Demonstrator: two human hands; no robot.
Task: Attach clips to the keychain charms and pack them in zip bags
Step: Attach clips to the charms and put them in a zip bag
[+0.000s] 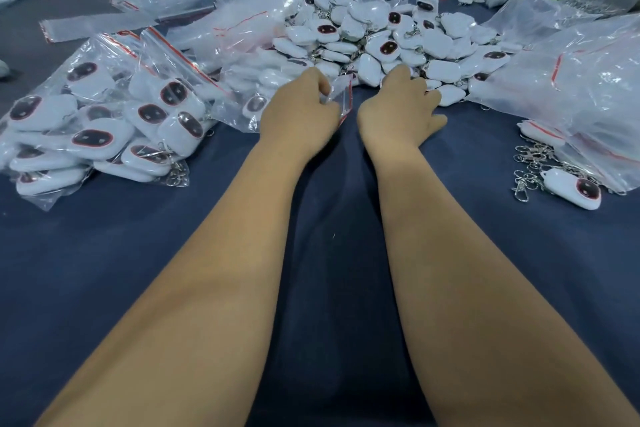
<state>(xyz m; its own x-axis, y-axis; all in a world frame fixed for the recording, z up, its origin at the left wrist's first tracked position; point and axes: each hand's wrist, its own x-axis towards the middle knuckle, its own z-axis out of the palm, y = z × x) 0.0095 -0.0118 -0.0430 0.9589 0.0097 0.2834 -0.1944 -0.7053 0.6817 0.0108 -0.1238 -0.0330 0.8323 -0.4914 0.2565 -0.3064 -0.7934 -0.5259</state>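
Fingers (pixel 323 87) of left hand (pixel 299 111) pinch empty zip bag (pixel 337 94) just before charm pile (pixel 381 42); right hand (pixel 398 107) fingers curled into pile's near edge, grip unclear. Dark blue cloth table (pixel 329 253); filled bags (pixel 100 118) left of pile.

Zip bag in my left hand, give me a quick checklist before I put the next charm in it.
1. Left hand holds the zip bag: ok.
2. Bag mouth open: cannot tell.
3. Right hand has a charm in its grip: cannot tell, it rests at the edge of the charm pile.
4. Clip on that charm: cannot tell.
5. Spare clips at hand: ok, lying to the right.
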